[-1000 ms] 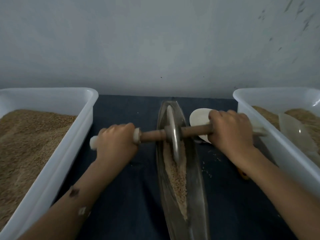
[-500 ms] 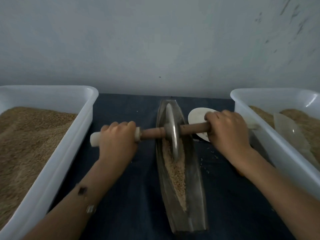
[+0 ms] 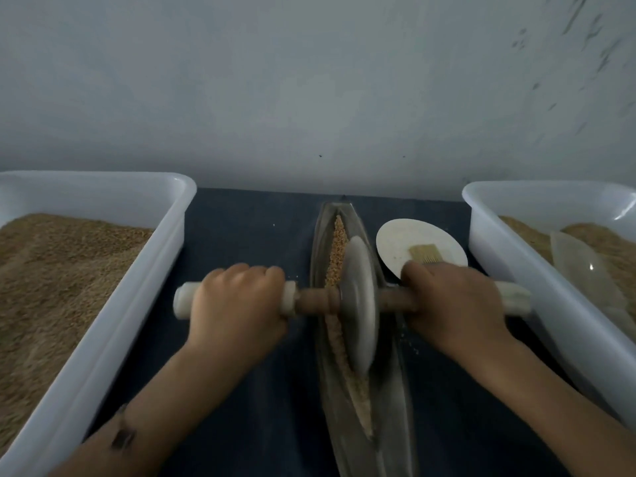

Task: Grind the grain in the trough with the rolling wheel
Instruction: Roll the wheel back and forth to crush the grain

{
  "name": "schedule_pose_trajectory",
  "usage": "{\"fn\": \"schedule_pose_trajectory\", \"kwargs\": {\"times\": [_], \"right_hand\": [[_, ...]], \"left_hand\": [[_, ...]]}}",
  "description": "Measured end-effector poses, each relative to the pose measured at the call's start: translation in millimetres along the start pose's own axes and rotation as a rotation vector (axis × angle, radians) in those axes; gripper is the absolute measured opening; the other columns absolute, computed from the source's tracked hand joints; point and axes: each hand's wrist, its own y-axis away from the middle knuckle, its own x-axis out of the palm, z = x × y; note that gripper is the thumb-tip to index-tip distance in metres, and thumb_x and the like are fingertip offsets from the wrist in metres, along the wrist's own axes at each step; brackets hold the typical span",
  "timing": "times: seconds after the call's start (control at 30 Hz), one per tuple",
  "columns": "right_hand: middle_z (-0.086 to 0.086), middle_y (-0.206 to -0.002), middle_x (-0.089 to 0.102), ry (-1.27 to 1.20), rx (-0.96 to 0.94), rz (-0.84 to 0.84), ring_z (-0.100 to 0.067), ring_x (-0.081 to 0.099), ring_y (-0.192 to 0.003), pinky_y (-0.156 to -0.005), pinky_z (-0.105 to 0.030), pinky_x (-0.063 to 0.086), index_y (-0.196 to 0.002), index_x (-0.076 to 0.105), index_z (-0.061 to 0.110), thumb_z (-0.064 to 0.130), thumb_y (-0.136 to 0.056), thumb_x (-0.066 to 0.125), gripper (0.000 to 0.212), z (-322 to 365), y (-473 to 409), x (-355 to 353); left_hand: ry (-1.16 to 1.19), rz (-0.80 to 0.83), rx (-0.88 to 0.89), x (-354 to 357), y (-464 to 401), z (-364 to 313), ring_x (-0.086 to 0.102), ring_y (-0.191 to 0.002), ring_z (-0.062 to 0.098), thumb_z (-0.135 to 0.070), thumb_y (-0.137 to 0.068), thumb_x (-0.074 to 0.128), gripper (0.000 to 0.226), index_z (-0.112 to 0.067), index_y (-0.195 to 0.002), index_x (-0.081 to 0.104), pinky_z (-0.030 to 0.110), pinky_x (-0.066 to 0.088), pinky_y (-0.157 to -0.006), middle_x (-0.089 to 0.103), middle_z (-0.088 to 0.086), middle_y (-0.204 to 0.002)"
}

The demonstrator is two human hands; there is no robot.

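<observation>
I am working at a dark bench that is carrying two big white tubs: the left tub is sitting along the left edge, heaped with brown grain, and the right tub is sitting along the right edge, holding more grain and a pale scoop. I judge they are flanking me so that one feeds and the other receives, both within easy reach.

Between them the long narrow trough is running from the back edge toward the front edge, straight down my midline, so I can push and pull along its length. The strip of grain is lying in the groove, showing both beyond the wheel and nearer me.

The wheel is standing upright on edge in the groove, about midway along the trough, with its wooden axle crossing level over it.

A small white dish with a little brush is sitting just right of the trough, toward the back.

My left hand is wrapping its grip fully round the left handle, knuckles up, forearm angling in from the front left corner. My right hand is closing the same way round the right handle, forearm coming from the front right. Holding both ends evenly is, I judge, keeping the wheel from tipping.
</observation>
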Motion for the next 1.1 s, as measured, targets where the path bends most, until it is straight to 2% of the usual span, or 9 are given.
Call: {"fn": "schedule_pose_trajectory", "kwargs": {"times": [0.1, 0.2, 0.33, 0.43, 0.53, 0.63, 0.77, 0.93, 1.1], "right_hand": [[-0.006, -0.057, 0.055, 0.059, 0.030, -0.053, -0.025, 0.041, -0.048, -0.048, -0.026, 0.019, -0.068, 0.042, 0.018, 0.017, -0.060, 0.076, 0.034, -7, -43, 23], [-0.012, -0.055, 0.055, 0.078, 0.028, -0.153, -0.029, 0.049, -0.047, -0.049, -0.028, 0.026, -0.066, 0.052, 0.009, 0.003, -0.056, 0.072, 0.024, -13, -82, 32], [-0.013, -0.049, 0.052, 0.087, 0.011, -0.241, -0.028, 0.048, -0.045, -0.051, -0.027, 0.020, -0.060, 0.051, 0.005, -0.007, -0.049, 0.067, 0.023, -13, -96, 36], [-0.010, -0.050, 0.051, 0.097, 0.025, -0.320, -0.027, 0.048, -0.047, -0.052, -0.028, 0.022, -0.060, 0.050, 0.008, -0.005, -0.053, 0.066, 0.022, -8, -77, 37], [-0.007, -0.057, 0.054, 0.029, 0.046, -0.330, -0.026, 0.048, -0.056, -0.053, -0.030, 0.031, -0.066, 0.052, 0.010, 0.004, -0.067, 0.064, 0.014, 3, -40, 30], [-0.004, -0.072, 0.059, -0.084, 0.047, -0.270, -0.025, 0.054, -0.070, -0.066, -0.034, 0.041, -0.079, 0.060, 0.012, 0.007, -0.071, 0.069, 0.013, 11, 2, 12], [-0.002, -0.073, 0.061, -0.151, 0.022, -0.221, -0.025, 0.057, -0.069, -0.067, -0.030, 0.034, -0.081, 0.064, 0.012, 0.003, -0.055, 0.074, 0.029, 14, 45, -22], [0.000, -0.064, 0.055, -0.114, -0.056, -0.176, -0.025, 0.052, -0.058, -0.059, -0.030, 0.032, -0.072, 0.061, 0.016, 0.006, -0.050, 0.072, 0.026, 10, 56, -36], [0.000, -0.058, 0.056, -0.053, 0.132, -0.045, -0.020, 0.043, -0.053, -0.051, -0.025, 0.020, -0.067, 0.059, 0.016, 0.011, -0.058, 0.073, 0.018, 3, -4, 9]], "left_hand": [[-0.101, 0.066, -0.130, 28, -38, 14, 0.041, -0.058, 0.014, -0.025, -0.069, 0.065, 0.022, -0.022, -0.066, 0.043, 0.027, 0.027, -0.056, 0.043, -0.009, -0.061], [-0.045, 0.046, -0.227, 49, -67, 27, 0.042, -0.060, 0.015, -0.025, -0.077, 0.058, 0.015, -0.022, -0.071, 0.045, 0.028, 0.027, -0.057, 0.042, -0.008, -0.064], [0.008, 0.008, -0.280, 60, -80, 33, 0.040, -0.056, 0.017, -0.021, -0.077, 0.056, 0.010, -0.019, -0.070, 0.049, 0.029, 0.027, -0.056, 0.044, -0.006, -0.063], [-0.003, -0.080, -0.224, 59, -64, 28, 0.035, -0.051, 0.016, -0.014, -0.071, 0.063, 0.022, -0.016, -0.063, 0.043, 0.028, 0.023, -0.053, 0.043, -0.004, -0.057], [0.033, -0.142, -0.144, 42, -36, 16, 0.034, -0.051, 0.017, -0.004, -0.060, 0.072, 0.038, -0.017, -0.059, 0.036, 0.030, 0.026, -0.054, 0.048, 0.005, -0.052], [0.018, -0.084, -0.104, 17, -4, 4, 0.035, -0.050, 0.017, -0.006, -0.057, 0.073, 0.039, -0.018, -0.060, 0.037, 0.030, 0.029, -0.053, 0.046, 0.002, -0.053], [0.021, -0.028, -0.040, -22, 35, -11, 0.039, -0.047, 0.017, -0.016, -0.054, 0.072, 0.033, -0.020, -0.060, 0.040, 0.027, 0.029, -0.049, 0.042, -0.006, -0.053], [0.041, 0.026, -0.050, -40, 43, -13, 0.042, -0.042, 0.018, -0.013, -0.041, 0.075, 0.040, -0.022, -0.055, 0.038, 0.015, 0.007, -0.049, 0.041, -0.008, -0.048], [-0.060, 0.020, -0.094, -4, 3, -9, 0.045, -0.046, 0.023, -0.007, -0.049, 0.078, 0.037, -0.015, -0.057, 0.043, 0.028, 0.030, -0.050, 0.049, 0.004, -0.051]]}}
